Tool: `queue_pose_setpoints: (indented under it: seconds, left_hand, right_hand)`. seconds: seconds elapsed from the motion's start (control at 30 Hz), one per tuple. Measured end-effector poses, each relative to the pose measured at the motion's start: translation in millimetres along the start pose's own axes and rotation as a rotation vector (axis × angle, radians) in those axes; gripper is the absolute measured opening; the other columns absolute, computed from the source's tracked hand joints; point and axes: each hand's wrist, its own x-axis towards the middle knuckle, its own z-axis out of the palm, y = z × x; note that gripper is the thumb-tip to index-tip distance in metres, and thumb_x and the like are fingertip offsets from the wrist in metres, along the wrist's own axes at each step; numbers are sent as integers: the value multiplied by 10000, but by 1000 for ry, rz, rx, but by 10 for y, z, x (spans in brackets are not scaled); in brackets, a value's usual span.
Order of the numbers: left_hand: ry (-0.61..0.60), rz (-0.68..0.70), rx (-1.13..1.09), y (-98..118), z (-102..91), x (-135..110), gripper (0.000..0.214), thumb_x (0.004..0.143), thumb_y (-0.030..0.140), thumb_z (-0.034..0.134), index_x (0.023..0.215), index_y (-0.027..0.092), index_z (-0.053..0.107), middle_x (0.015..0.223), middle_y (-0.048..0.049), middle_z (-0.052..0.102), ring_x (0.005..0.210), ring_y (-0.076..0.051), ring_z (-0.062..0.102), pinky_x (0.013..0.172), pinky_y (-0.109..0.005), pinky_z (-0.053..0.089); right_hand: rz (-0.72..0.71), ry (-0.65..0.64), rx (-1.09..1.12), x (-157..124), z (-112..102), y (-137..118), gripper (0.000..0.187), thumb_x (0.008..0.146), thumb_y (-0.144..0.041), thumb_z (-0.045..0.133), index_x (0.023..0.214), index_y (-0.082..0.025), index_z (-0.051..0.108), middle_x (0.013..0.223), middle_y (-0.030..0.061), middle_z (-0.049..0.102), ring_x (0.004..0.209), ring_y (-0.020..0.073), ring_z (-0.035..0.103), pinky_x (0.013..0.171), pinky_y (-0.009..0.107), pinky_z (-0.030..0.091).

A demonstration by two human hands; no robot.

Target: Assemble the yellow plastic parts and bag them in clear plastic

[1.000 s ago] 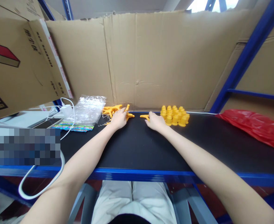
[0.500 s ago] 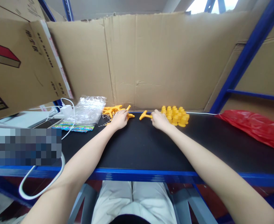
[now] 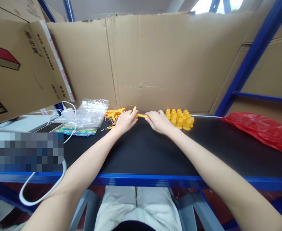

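Both hands are working at the far edge of the black tabletop [image 3: 143, 150], against a cardboard wall [image 3: 167, 64], with bare surface lying open toward the blue front rail [image 3: 155, 181]. The left hand [image 3: 125, 121] and right hand [image 3: 158, 122], fingers curled, are together gripping an orange plastic piece [image 3: 142, 115] between the orange pile [image 3: 112, 113] and the yellow caps [image 3: 180, 118].

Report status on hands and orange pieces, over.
Left hand shut on orange piece. Right hand shut on second orange piece, beside the first. Orange pile by left, yellow caps by right; nothing blocking.
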Motion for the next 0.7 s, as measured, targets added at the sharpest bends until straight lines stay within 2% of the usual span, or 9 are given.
queue_pose_setpoints:
  seconds: [0.13,0.27,0.5,0.6,0.7]
  left_hand:
    - [-64,-3,-3,33,12,-1,345,854,279,427,1175,182,513,955,-93,635,871,-207,607,752,-303,458]
    - [-69,-21,-46,93,12,3,352,847,292,425,1167,176,515,975,-96,658,894,-216,621,754,-310,460]
    - [-86,-76,-44,43,-52,-20,360,827,301,446,1158,193,537,1015,-91,663,906,-229,626,715,-305,458]
    - [-106,-87,-43,55,-55,-21,362,823,303,454,1157,193,540,1013,-91,664,903,-222,625,724,-299,453]
    - [-108,-96,-50,109,-55,-8,354,824,307,455,1149,194,540,990,-91,668,882,-223,631,716,-296,450]
  right_hand:
    - [17,-84,-74,15,-40,-46,254,947,-257,350,1034,-136,555,982,108,625,904,241,538,743,342,252]
    - [7,-42,-117,13,-104,-38,191,910,-177,387,1021,-145,540,1025,113,606,935,246,530,748,339,260]
    - [20,-92,4,-10,-11,7,288,943,-288,362,1141,-132,502,1070,125,611,968,245,541,753,324,280]
    - [22,-108,-29,2,-23,3,233,926,-242,380,1074,-136,526,1021,111,624,940,243,545,741,329,271]
    - [28,-71,-68,14,-97,7,191,888,-150,393,1027,-154,523,988,99,624,919,235,537,738,332,263]
